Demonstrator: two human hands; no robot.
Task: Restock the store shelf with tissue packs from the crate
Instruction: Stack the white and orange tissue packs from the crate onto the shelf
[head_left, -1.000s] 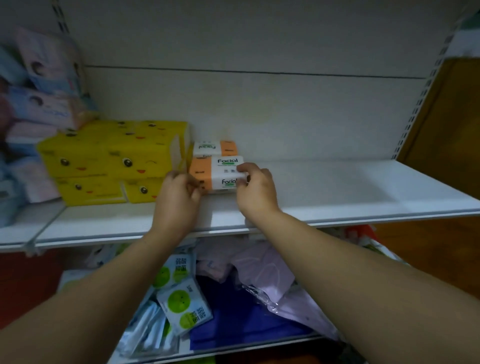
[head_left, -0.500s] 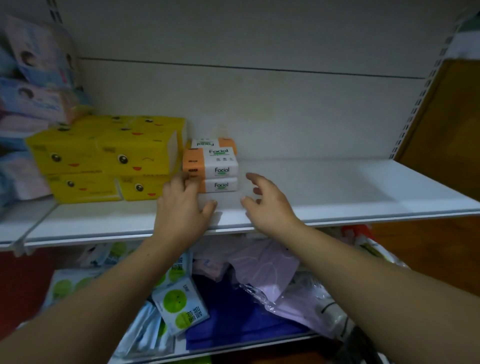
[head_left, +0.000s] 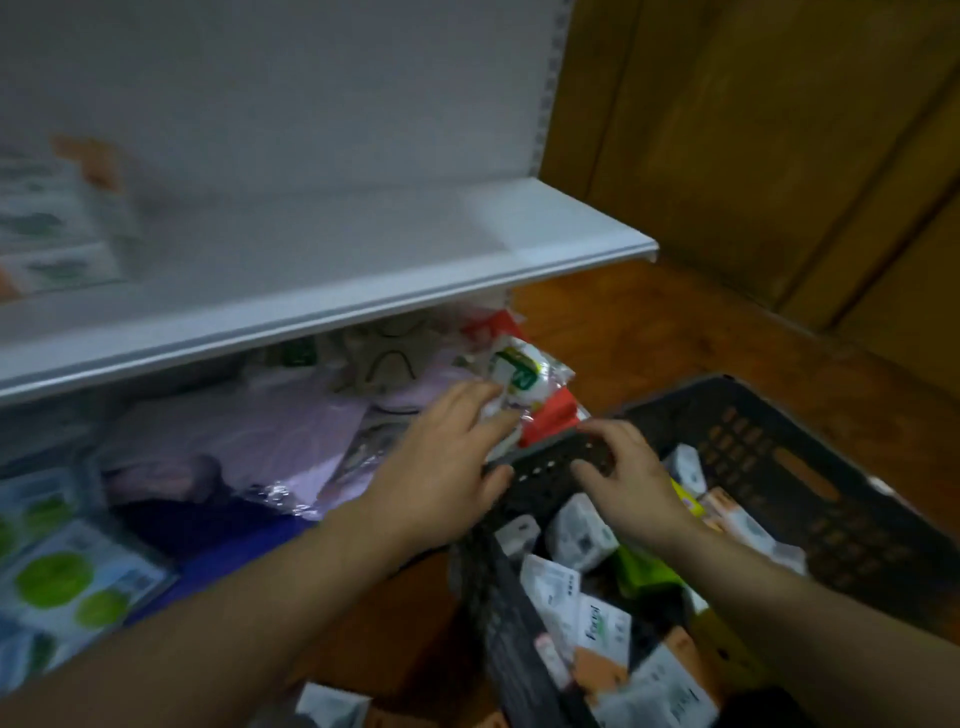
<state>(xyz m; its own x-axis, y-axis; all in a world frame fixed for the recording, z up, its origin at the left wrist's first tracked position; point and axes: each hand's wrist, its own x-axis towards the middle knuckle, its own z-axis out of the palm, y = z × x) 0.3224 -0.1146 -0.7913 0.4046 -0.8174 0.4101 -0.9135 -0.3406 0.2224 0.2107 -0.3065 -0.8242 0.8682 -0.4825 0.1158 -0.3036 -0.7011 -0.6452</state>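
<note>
Brown wood-panelled wall (head_left: 753, 130) far right, wooden floor (head_left: 649, 332), one white shelf (head_left: 363, 291), one black crate (head_left: 779, 452) near right holding jumbled tissue packs (head_left: 582, 535), too blurred to count, left hand (head_left: 441, 467) and right hand (head_left: 631, 483) over its far-left rim, fingers (head_left: 480, 397) of both relaxed, holding nothing

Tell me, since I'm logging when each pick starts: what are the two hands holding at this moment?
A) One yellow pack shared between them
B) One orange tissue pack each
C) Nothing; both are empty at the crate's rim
C: the left hand and the right hand both hold nothing, their fingers loosely spread by the rim of the dark crate, and the tissue packs lie loose inside it.
</note>
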